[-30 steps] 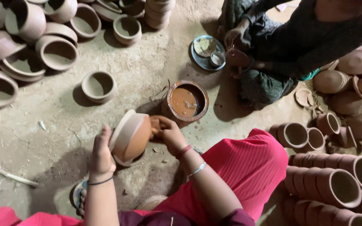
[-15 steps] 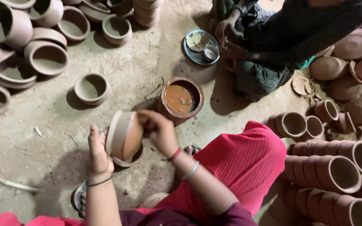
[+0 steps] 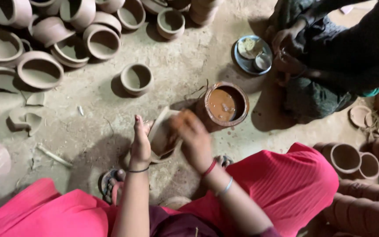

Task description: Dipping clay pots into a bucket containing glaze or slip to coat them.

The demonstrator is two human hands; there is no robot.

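Pot [image 3: 161,138] tilted on floor, w/ left hand [image 3: 140,142] closed on rim to steady it; right hand [image 3: 189,136] blurred, fingers curled inside, grip unclear. Bowl of brown slip [image 3: 222,105] just beside, w/in reach.

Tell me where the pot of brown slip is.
The slip pot stands on the floor at centre of the head view, just beyond the right hand, below the blue plate.

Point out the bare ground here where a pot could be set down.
Bare ground lies between the lone small pot, the slip-filled pot and the blue plate, and left of the left hand. The upper-left pot cluster is crowded.
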